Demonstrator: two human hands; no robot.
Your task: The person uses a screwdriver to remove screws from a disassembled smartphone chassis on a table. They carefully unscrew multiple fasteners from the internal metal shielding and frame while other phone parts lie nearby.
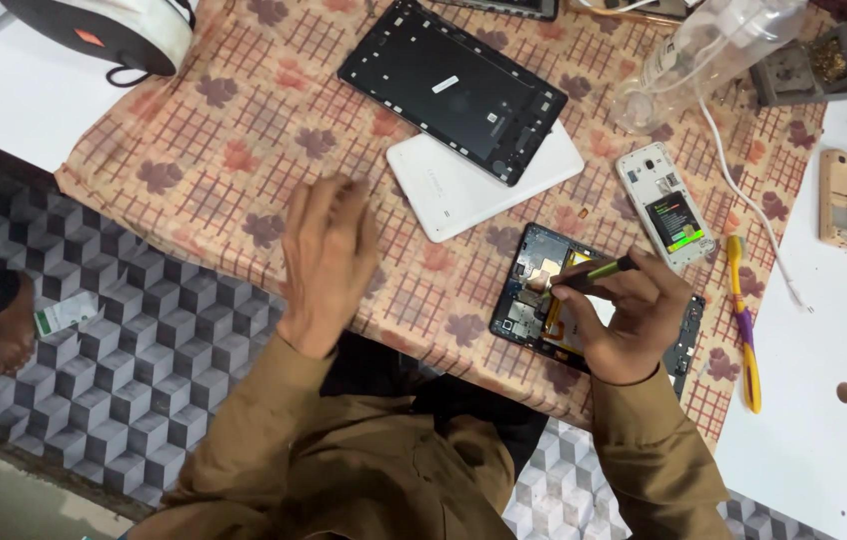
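My right hand grips a slim dark tool with a green band, its tip touching the inside of an opened phone that lies on the patterned cloth. My left hand hovers blurred over the cloth to the left of the phone, fingers loosely apart, holding nothing. A narrow black phone part lies just right of my right hand.
A black tablet frame rests on a white tablet back. Further right are a white opened phone, a yellow-purple toothbrush, a white cable, a clear plastic bottle and a gold phone shell. A bare foot shows at left.
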